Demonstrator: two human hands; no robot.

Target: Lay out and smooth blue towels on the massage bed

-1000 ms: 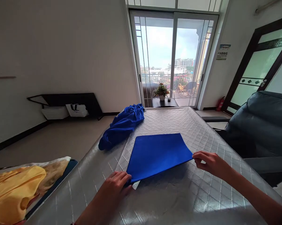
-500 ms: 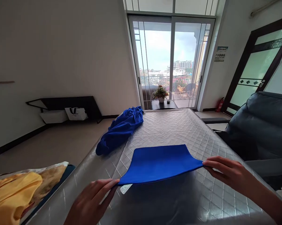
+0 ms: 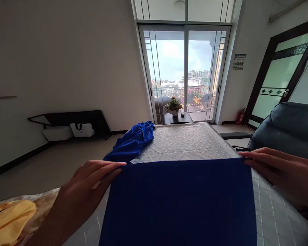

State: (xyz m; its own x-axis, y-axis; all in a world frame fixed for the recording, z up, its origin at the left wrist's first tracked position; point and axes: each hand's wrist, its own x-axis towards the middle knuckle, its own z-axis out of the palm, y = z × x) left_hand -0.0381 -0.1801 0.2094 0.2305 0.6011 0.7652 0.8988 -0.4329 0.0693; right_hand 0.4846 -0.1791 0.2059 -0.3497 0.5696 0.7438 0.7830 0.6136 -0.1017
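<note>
A flat sheet of dark blue cloth [image 3: 179, 201] hangs stretched between my two hands, its top edge nearly level and its lower part running out of the picture. My left hand [image 3: 92, 184] pinches the top left corner between thumb and fingers. At the top right corner my right hand [image 3: 282, 171] grips the cloth the same way. Behind it lies a silver quilted mattress [image 3: 184, 140], partly hidden by the cloth. A crumpled heap of brighter blue fabric [image 3: 133, 141] rests on the mattress's far left edge, beyond my left hand.
Yellow cloth [image 3: 13, 218] lies at the lower left. A dark sofa [image 3: 297, 126] stands at the right. Past the mattress are a small table with a potted plant [image 3: 173, 106] and glass sliding doors [image 3: 166, 61]. A black rack with a white bag [image 3: 82, 130] leans by the left wall.
Both hands have raised the blue cloth toward me, and its far part now hangs down instead of spreading forward over the mattress. My hands sit higher and slightly farther apart in view.
</note>
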